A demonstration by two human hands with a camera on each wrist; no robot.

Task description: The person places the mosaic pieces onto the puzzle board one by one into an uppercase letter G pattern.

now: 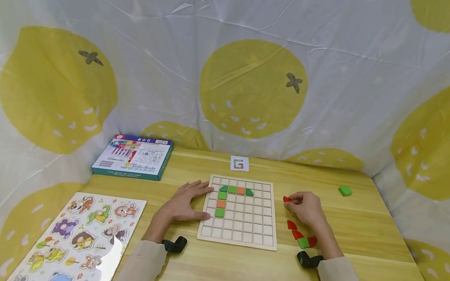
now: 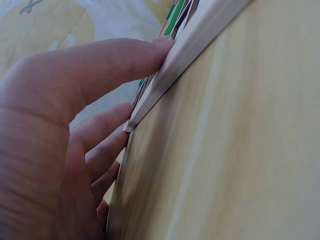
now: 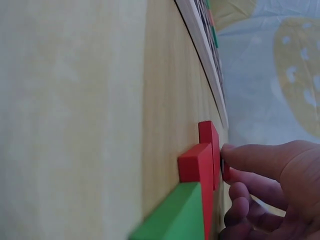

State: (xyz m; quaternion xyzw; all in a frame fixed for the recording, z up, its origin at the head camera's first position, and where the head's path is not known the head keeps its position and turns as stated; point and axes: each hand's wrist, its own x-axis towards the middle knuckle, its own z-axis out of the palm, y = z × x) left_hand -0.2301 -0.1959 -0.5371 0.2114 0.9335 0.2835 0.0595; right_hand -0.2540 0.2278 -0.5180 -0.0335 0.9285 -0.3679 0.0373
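A square wooden grid board point(image 1: 247, 227) lies mid-table, bearing green, orange and dark green rounded tiles in a row and a column. My left hand point(image 1: 187, 202) rests against its left edge, thumb point(image 2: 150, 52) and fingers spread and fairly straight. Right of the board, my right hand point(image 1: 306, 207) pinches a red quarter-round tile point(image 1: 286, 199) between thumb and fingers; in the right wrist view that tile point(image 3: 226, 172) is mostly hidden. Nearer me lie red tiles point(image 1: 291, 225) and a green square tile point(image 1: 304, 243), close together.
Behind the board lies a small printed pattern card point(image 1: 240, 163). A green block point(image 1: 345, 190) sits at the far right. To the left are a flat boxed set point(image 1: 132, 158) and, nearer, an animal puzzle board point(image 1: 88, 224). A lemon-print curtain point(image 1: 166, 75) hangs around the table.
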